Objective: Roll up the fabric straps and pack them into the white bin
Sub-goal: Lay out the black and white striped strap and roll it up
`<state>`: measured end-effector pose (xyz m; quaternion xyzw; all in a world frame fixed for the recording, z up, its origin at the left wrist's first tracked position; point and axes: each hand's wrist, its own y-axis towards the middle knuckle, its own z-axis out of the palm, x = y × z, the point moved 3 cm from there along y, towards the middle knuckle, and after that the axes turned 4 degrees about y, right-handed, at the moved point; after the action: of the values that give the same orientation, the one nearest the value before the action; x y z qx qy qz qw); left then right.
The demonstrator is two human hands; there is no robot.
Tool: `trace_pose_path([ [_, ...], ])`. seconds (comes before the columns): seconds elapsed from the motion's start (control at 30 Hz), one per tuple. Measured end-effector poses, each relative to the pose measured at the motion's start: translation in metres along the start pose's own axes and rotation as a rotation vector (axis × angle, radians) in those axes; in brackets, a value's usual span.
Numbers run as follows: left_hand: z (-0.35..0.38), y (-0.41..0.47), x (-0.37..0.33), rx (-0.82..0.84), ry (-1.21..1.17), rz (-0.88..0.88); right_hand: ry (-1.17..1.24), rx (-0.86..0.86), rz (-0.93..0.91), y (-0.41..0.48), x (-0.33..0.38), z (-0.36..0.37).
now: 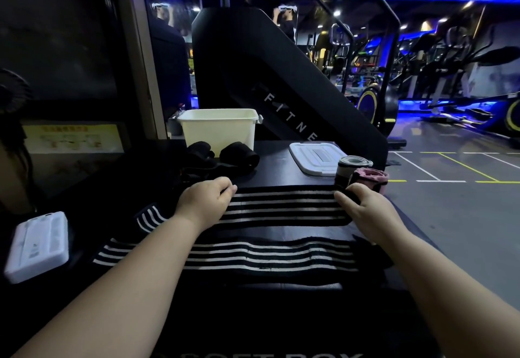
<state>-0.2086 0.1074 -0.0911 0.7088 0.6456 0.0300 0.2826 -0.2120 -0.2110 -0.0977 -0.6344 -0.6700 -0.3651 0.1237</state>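
Observation:
A black strap with white stripes (284, 205) lies flat across the dark box top. My left hand (205, 200) pinches its far edge near the middle-left. My right hand (363, 205) grips the strap's right end, where a small roll has formed. A second striped strap (270, 256) lies flat closer to me. The white bin (218, 129) stands at the back of the box top. Two rolled black straps (239, 157) lie in front of it. At the right stand a grey rolled strap (353, 166) and a pink one (370, 179).
The bin's white lid (315, 157) lies flat right of the bin. A white device (38, 246) rests at the left edge. A black stair machine (281, 87) rises behind the box. The floor with painted lines drops off to the right.

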Motion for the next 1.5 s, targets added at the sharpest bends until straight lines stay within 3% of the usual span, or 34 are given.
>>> trace_pose_path([
  [0.3,-0.018,-0.002,0.004,0.398,0.028,-0.103,-0.002,0.106,-0.045,-0.011,0.0,-0.004],
  [0.5,-0.001,-0.04,-0.001,0.569,0.234,-0.095,-0.276,0.25,-0.123,-0.033,-0.01,-0.002],
  [0.77,0.009,-0.048,-0.016,0.457,0.348,-0.047,-0.427,0.186,-0.098,-0.044,-0.029,-0.002],
  [0.93,0.01,-0.044,-0.035,0.335,0.375,0.083,-0.554,0.197,-0.108,-0.042,-0.029,-0.005],
  [1.03,0.026,-0.042,-0.065,0.288,0.221,0.117,-0.502,0.194,-0.084,-0.042,-0.032,-0.006],
  [1.17,0.059,-0.05,-0.11,0.372,-0.061,0.143,-0.421,0.206,-0.059,-0.041,-0.05,-0.003],
  [1.3,0.075,-0.051,-0.129,0.383,0.0,0.155,-0.22,0.163,-0.052,-0.041,-0.068,-0.011],
  [1.5,0.076,-0.048,-0.144,0.403,-0.042,0.162,-0.175,0.103,-0.021,-0.049,-0.077,-0.02],
])
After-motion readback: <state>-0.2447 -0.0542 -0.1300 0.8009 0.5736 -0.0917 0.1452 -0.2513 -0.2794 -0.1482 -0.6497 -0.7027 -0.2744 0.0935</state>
